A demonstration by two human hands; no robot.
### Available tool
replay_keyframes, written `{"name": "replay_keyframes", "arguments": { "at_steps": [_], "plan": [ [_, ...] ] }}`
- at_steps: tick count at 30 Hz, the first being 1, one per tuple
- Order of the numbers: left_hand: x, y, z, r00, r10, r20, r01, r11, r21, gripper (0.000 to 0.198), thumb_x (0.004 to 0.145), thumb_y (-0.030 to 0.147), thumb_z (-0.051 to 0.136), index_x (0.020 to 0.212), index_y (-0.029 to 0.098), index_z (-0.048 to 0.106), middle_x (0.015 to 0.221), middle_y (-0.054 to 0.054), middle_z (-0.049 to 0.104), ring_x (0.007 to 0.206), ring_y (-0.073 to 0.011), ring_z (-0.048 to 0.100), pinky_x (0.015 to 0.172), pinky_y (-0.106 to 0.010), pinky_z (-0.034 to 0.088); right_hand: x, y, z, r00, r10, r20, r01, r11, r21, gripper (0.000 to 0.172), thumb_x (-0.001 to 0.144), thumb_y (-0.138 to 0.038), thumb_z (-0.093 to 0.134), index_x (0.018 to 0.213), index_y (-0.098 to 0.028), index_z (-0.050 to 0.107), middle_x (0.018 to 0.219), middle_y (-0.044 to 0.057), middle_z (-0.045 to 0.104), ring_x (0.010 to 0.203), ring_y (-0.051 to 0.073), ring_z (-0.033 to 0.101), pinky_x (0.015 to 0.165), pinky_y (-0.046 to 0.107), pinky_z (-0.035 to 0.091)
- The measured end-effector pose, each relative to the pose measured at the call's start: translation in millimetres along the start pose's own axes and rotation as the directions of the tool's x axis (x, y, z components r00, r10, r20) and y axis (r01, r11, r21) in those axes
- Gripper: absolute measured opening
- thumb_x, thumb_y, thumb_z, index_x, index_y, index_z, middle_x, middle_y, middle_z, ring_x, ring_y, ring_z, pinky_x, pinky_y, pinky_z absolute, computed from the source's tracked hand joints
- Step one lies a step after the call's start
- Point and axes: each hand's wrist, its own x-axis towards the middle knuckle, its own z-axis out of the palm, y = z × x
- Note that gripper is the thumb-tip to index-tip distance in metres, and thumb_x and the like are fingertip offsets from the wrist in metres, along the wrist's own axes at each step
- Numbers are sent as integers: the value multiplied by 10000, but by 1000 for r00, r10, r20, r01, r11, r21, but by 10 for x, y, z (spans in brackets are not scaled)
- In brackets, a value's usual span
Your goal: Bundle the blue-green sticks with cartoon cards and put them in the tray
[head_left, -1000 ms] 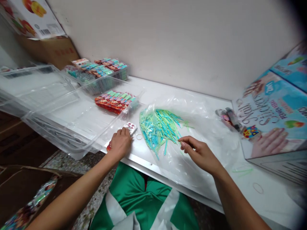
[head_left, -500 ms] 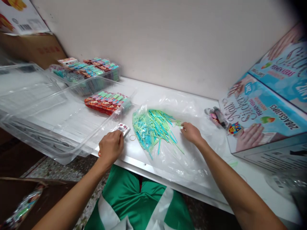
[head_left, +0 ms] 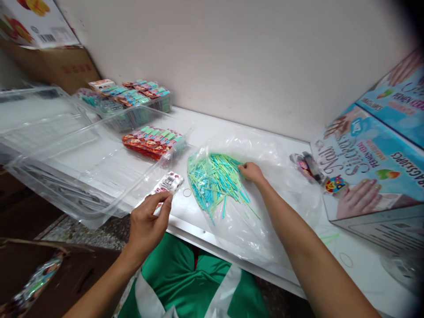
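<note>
My left hand (head_left: 150,221) is at the table's front edge, thumb and forefinger pinched on a white printed packet (head_left: 170,182). Part of the packet shows between these fingers; its near end is covered by the hand. At the right side of a loose pile of thin green and blue plastic sticks (head_left: 215,181), my right hand (head_left: 252,172) is closed, its fingertips at the sticks' ends. What lies inside that grip is too small to make out. The sticks spill from a clear plastic bag (head_left: 265,221) spread flat. A rubber band (head_left: 187,192) lies between packet and pile.
A clear plastic tub (head_left: 89,212) lies at the left, with red packets (head_left: 152,143) beyond its near wall. Behind it stands another filled clear container (head_left: 159,104). Blue printed cartons (head_left: 374,163) stand at the right, beside small wrapped items (head_left: 308,165). An open cardboard box (head_left: 82,278) sits lower left.
My left hand has drawn back and turned, baring more of the white packet. My right hand has moved left to the pile's edge. The view has shifted slightly.
</note>
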Motion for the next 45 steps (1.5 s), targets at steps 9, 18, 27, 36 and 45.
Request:
{"name": "replay_keyframes", "arguments": {
  "at_steps": [9, 18, 27, 36, 45],
  "plan": [
    [-23, 103, 204, 837, -340, 429, 544, 433, -719, 237, 809, 391, 575, 829, 173, 485, 908, -63, 695, 774, -192, 672, 709, -330, 519, 132, -286, -72, 963, -173, 206, 174, 985, 14, 291, 893, -323, 517, 1134, -164, 554, 1152, 74, 566, 966, 191, 581, 818, 389, 497],
    [-15, 101, 223, 724, -373, 580, 680, 250, -689, 247, 757, 331, 654, 813, 167, 479, 877, -77, 717, 752, -193, 688, 664, -282, 521, -248, 167, -227, 979, -178, 97, 161, 973, 165, 231, 830, -325, 543, 686, -154, 599, 729, 75, 651, 794, 243, 604, 722, 314, 426],
    [-288, 236, 322, 613, -205, 763, 790, 163, -591, 222, 770, 320, 639, 794, 180, 468, 833, -60, 712, 719, -197, 681, 678, -306, 507, -543, 269, 131, 973, -87, -214, 205, 754, 624, 379, 881, -521, 283, 869, -188, 465, 874, 55, 615, 734, 150, 601, 679, 281, 463],
    [-695, 296, 490, 507, -28, 862, 850, 185, -494, 254, 716, 267, 698, 835, 171, 495, 824, -84, 706, 675, -179, 670, 673, -288, 481, -766, 292, 357, 944, -8, -329, 273, 576, 770, 395, 834, -532, 399, 1051, -204, 441, 850, 18, 566, 801, 147, 567, 795, 308, 451],
    [-753, 323, 515, 439, -7, 899, 881, 203, -428, 241, 673, 230, 727, 870, 118, 648, 842, -113, 713, 660, -168, 662, 660, -277, 490, -893, 291, 366, 935, 2, -354, 291, 565, 772, 340, 850, -523, 409, 904, -195, 481, 863, 32, 576, 832, 158, 535, 842, 325, 403]
  ]
}}
